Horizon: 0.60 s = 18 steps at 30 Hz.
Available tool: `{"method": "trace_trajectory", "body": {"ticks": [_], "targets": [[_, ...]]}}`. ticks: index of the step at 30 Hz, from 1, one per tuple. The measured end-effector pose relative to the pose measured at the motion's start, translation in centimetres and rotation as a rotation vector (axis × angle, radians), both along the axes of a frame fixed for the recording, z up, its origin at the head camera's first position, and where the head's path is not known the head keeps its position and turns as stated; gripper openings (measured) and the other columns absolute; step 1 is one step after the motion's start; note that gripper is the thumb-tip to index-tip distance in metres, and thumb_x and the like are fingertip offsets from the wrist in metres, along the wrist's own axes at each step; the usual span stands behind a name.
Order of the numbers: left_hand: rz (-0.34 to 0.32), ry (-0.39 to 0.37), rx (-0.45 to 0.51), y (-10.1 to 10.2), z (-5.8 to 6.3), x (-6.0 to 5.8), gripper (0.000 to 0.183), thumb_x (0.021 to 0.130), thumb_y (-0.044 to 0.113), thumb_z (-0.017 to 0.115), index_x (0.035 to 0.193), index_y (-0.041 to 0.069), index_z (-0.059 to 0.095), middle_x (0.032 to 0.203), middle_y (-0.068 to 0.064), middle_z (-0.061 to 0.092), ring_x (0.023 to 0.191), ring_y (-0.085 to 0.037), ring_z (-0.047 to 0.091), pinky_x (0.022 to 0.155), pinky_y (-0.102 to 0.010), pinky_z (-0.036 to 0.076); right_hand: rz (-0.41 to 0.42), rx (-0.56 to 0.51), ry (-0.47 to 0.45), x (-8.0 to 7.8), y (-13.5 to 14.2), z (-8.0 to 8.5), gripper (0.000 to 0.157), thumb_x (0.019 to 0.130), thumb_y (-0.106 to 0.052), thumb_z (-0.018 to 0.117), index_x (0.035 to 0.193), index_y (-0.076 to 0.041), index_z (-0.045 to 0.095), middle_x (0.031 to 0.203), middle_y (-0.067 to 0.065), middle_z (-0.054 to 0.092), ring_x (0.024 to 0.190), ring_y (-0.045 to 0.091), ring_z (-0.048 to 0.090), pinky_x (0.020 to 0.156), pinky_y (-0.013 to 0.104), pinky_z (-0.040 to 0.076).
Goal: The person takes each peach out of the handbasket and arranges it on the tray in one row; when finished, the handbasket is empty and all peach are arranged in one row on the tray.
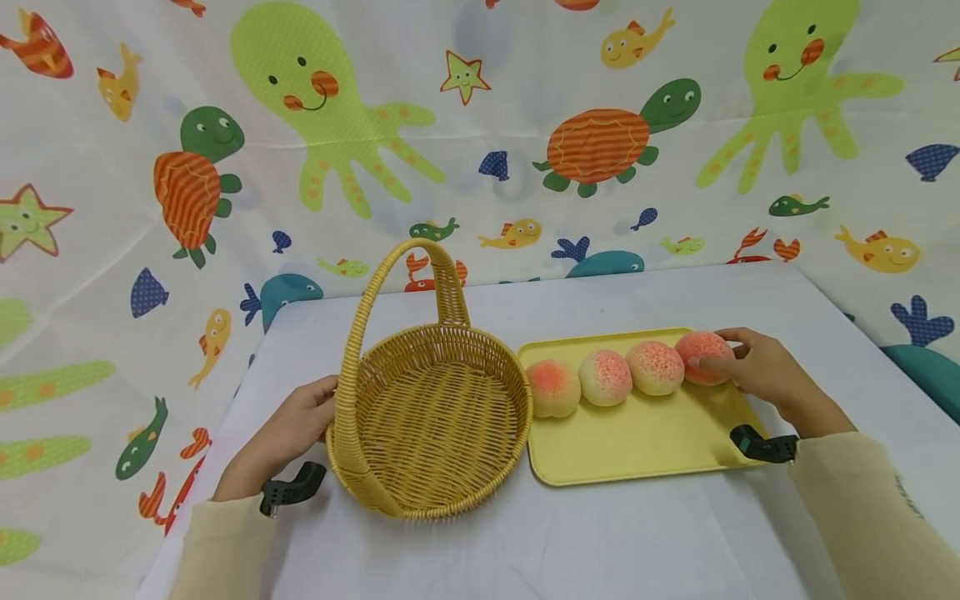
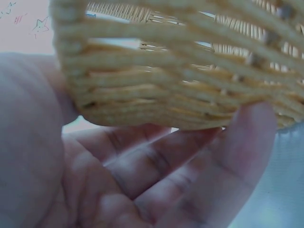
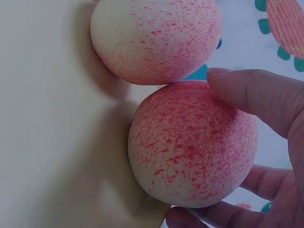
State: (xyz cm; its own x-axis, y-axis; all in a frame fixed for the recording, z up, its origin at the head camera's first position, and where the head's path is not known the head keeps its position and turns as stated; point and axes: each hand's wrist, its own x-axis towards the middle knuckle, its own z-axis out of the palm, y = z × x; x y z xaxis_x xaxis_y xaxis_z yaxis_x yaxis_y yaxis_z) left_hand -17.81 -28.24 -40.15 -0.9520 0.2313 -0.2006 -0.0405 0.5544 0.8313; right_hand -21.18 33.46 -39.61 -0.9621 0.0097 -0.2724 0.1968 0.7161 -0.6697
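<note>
A round wicker basket (image 1: 431,500) with a tall arched handle is bare inside. My left hand (image 1: 300,421) holds its left side; in the left wrist view, the fingers (image 2: 247,142) reach under the woven wall, one fingertip pressing against the weave. To the right lies a yellow tray (image 1: 637,450) with a row of pink-speckled peaches along its back part. My right hand (image 1: 765,371) grips the rightmost peach (image 3: 190,147), thumb on one side and fingers on the other. The neighbouring peach (image 3: 156,38) lies right against it.
The left end peach (image 1: 553,387) and another peach (image 1: 605,377) sit in the tray's back left, close to the basket's rim. A white-covered table (image 1: 585,542) bears everything. Behind it hangs a curtain (image 1: 517,92) printed with sea animals.
</note>
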Motion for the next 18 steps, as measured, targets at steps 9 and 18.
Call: {"method": "trace_trajectory", "body": {"ticks": [9,18], "targets": [[0.005,0.035,-0.017,0.1,0.1,0.3,0.039,0.111,0.027,0.049,0.138,-0.001,0.057,0.102,-0.013,0.072,0.081,-0.022,0.067,0.071,-0.034,0.059,0.026,0.045,-0.012,0.2,-0.2,0.3,0.097,0.102,-0.067,0.047,0.160,0.007,0.021,0.148,0.041,0.037,0.128,0.053,0.045,0.100,0.065,0.046],[0.092,0.217,-0.219,0.2,1.2,0.5,0.056,0.112,0.043,0.041,0.152,0.005,0.048,0.145,-0.021,0.060,0.135,-0.045,0.053,0.104,-0.065,0.046,0.079,0.223,0.053,-0.8,-0.3,2.2,0.101,0.102,-0.072,0.035,0.164,0.001,0.002,0.160,0.045,0.011,0.142,0.068,0.018,0.107,0.081,0.023]]}}
